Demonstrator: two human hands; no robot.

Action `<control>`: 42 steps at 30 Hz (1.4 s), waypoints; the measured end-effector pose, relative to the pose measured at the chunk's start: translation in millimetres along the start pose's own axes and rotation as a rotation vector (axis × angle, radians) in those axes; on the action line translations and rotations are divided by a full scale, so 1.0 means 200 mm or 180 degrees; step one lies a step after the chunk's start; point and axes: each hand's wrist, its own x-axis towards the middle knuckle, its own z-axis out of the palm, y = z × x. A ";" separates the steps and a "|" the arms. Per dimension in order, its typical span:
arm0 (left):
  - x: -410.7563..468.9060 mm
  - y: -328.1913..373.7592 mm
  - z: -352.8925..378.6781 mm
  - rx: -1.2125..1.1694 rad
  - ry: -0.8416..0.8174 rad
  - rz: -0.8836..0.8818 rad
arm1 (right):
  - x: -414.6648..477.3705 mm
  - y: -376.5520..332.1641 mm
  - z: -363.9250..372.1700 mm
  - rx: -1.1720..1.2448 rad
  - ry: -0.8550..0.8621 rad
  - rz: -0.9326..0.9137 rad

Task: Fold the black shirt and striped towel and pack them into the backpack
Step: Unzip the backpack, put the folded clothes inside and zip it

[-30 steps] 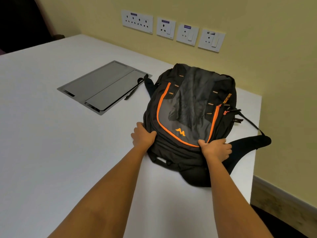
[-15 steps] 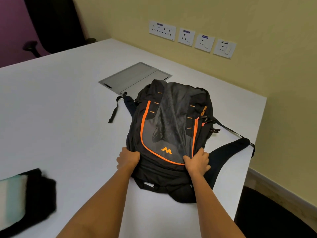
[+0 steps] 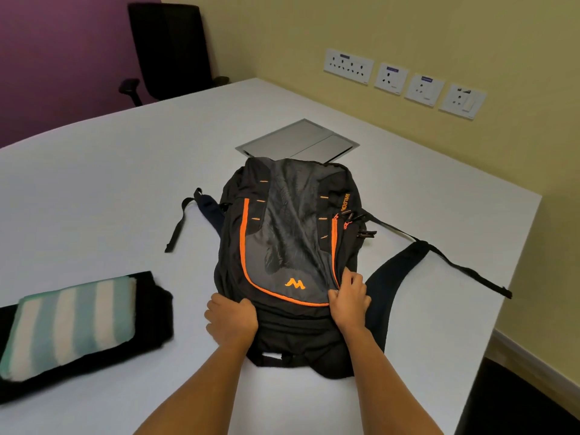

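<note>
A black and grey backpack (image 3: 287,243) with orange trim lies flat on the white table (image 3: 94,189), front face up, its zips closed. My left hand (image 3: 230,320) grips its near left edge. My right hand (image 3: 350,298) pinches the fabric at the near right, beside the orange zip line. At the left, a folded teal and white striped towel (image 3: 70,318) rests on top of the folded black shirt (image 3: 153,312).
A grey metal flap panel (image 3: 298,142) is set into the table behind the backpack. Shoulder straps (image 3: 405,265) trail to the right toward the table edge. A black office chair (image 3: 171,48) stands at the far side. Wall sockets (image 3: 405,81) line the yellow wall.
Both hands have pulled the backpack toward me and to the left, away from the wall. The folded towel and shirt have come into view at the left.
</note>
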 end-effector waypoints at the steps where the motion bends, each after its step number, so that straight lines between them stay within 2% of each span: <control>1: 0.02 0.00 0.00 -0.0007 0.0027 0.0046 | 0.03 -0.01 0.00 -0.0034 -0.0035 -0.0073; 9: 0.17 0.07 0.01 0.0124 0.0105 0.0251 | 0.26 -0.14 -0.01 -0.0198 -0.0275 -0.0345; 12: 0.14 0.05 -0.01 0.0263 0.0344 0.0205 | 0.28 -0.16 -0.02 -0.0109 -0.0358 -0.0234; 14: 0.11 0.07 -0.01 0.0181 0.0688 0.0427 | 0.29 -0.16 -0.03 -0.0034 -0.0289 -0.0118; 15: 0.09 0.08 -0.02 0.0109 0.0793 0.0693 | 0.29 -0.17 -0.04 0.0006 -0.0156 -0.0083; 16: 0.18 0.20 0.09 0.0171 0.0842 0.1001 | 0.47 -0.17 -0.01 0.0057 0.0043 -0.0074; 17: 0.26 0.31 0.17 0.0283 0.0834 0.1263 | 0.62 -0.18 0.00 0.0128 0.0263 -0.0078; 19: 0.29 0.40 0.14 0.0532 0.0495 0.1903 | 0.69 -0.25 -0.06 0.0212 0.0591 -0.0270; 22: 0.30 0.48 0.17 0.0989 0.0000 0.2657 | 0.79 -0.31 -0.12 -0.0165 0.0639 -0.0811; 25: 0.32 0.55 0.25 0.1397 -0.0253 0.2834 | 0.89 -0.30 -0.15 -0.0570 0.0397 -0.1119; 28: 0.35 0.56 0.35 0.1604 -0.0287 0.2794 | 0.99 -0.29 -0.14 -0.0847 0.0259 -0.1337; 31: 0.38 0.55 0.44 0.1543 -0.0091 0.2962 | 1.08 -0.26 -0.12 -0.0975 0.0414 -0.1532; 36: 0.39 0.61 0.52 0.1552 0.0153 0.3668 | 1.14 -0.22 -0.12 -0.1098 0.0603 -0.1882; 39: 0.35 0.70 0.57 0.1563 -0.0009 0.3789 | 1.16 -0.19 -0.12 -0.1106 0.0697 -0.2020; 42: 0.31 0.75 0.61 0.1564 -0.0264 0.3594 | 1.17 -0.17 -0.12 -0.1017 0.0745 -0.2085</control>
